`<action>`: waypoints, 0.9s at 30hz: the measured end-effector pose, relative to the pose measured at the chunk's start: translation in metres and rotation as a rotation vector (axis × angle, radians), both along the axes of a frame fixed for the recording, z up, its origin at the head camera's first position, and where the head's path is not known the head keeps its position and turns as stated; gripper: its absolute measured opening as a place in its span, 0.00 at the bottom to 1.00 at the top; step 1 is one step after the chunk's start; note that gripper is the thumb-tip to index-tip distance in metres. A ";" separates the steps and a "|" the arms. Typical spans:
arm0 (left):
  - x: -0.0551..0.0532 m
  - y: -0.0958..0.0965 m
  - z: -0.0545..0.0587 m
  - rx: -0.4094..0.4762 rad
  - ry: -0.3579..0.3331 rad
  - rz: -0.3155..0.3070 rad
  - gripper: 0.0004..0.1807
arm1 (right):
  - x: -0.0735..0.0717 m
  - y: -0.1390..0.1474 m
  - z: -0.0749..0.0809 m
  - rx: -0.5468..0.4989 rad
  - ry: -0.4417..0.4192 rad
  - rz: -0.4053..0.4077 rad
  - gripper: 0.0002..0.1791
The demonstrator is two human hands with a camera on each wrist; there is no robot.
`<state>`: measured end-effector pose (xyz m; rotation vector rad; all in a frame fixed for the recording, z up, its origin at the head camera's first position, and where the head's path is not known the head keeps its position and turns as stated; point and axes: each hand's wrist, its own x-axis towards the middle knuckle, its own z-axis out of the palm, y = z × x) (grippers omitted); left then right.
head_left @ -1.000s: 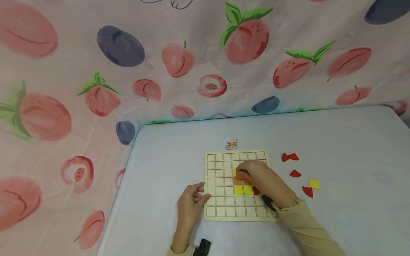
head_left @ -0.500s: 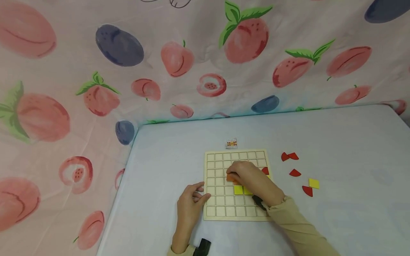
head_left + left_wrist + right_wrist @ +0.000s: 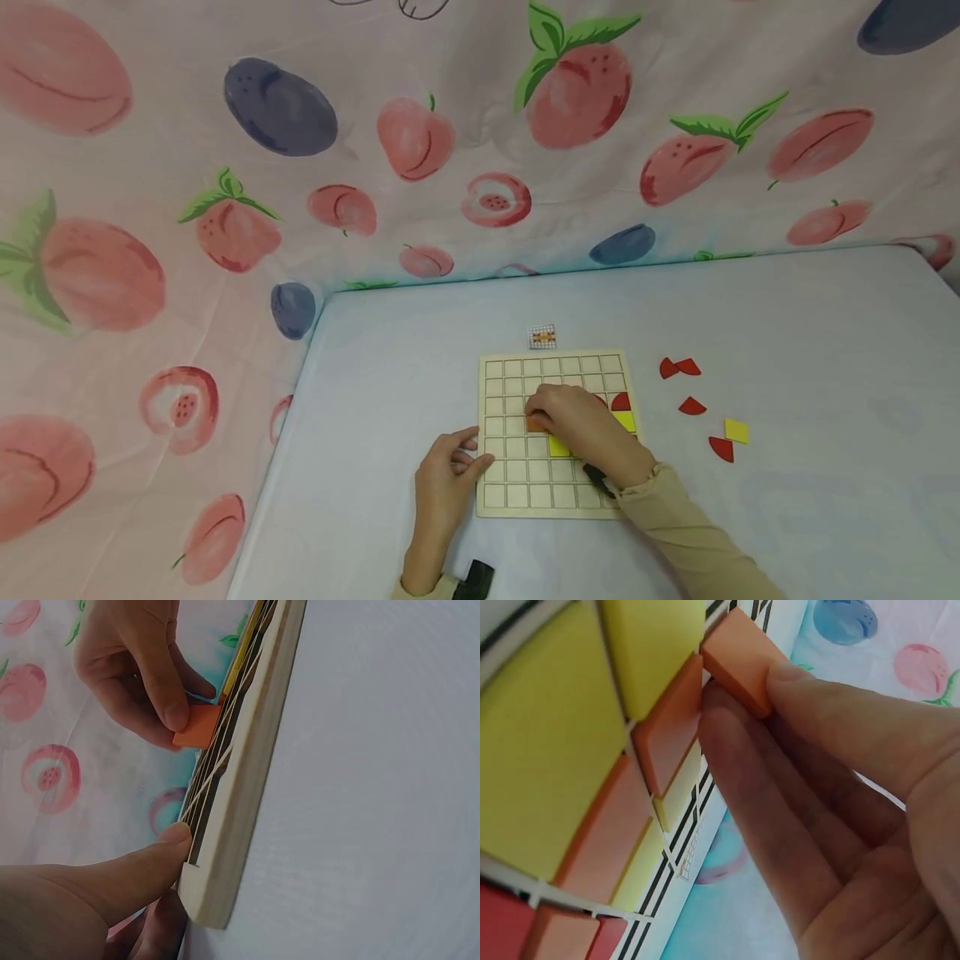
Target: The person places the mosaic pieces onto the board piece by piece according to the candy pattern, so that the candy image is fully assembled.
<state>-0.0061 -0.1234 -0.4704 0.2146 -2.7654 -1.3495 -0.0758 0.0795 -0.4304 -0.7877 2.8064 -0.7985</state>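
Observation:
In the head view, my right hand (image 3: 581, 421) reaches over the wooden grid board (image 3: 506, 496). Its thumb and fingers pinch an orange square tile (image 3: 735, 660), tilted at a cell left of the other tiles; the left wrist view shows this orange tile (image 3: 196, 727) against the grid. Yellow tiles (image 3: 547, 742), orange tiles (image 3: 604, 832) and red pieces (image 3: 621, 402) fill cells beside it, partly hidden under the hand. My left hand (image 3: 442, 483) holds the board's left edge, thumb (image 3: 176, 834) on the rim and fingers at the side.
Several red quarter-circle pieces (image 3: 692, 407) and a yellow square tile (image 3: 737, 431) lie on the white table right of the board. Behind the board is a small printed pattern card (image 3: 542, 337). A fruit-print cloth (image 3: 450, 100) rises along the back and left.
My right hand has moved left and slightly down across the board with the orange tile, uncovering red and yellow pieces on the right. The left hand stays at the edge.

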 end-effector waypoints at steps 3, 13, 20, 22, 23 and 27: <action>0.000 0.000 0.000 0.002 0.002 -0.001 0.22 | 0.001 -0.001 0.000 0.028 0.022 -0.007 0.03; 0.000 0.000 0.000 -0.005 0.002 -0.003 0.22 | 0.002 0.000 -0.003 0.030 0.051 -0.020 0.02; 0.000 0.000 0.000 -0.012 0.006 0.004 0.22 | 0.002 0.002 -0.005 0.019 0.058 -0.019 0.04; 0.000 0.000 0.000 -0.006 -0.004 0.005 0.22 | 0.002 0.004 -0.004 0.021 0.067 -0.023 0.05; 0.001 0.000 0.000 -0.004 -0.007 0.005 0.22 | 0.001 0.005 -0.004 0.023 0.076 -0.023 0.06; 0.000 0.000 0.000 -0.005 -0.008 0.006 0.22 | 0.001 0.013 0.001 0.026 0.098 -0.023 0.09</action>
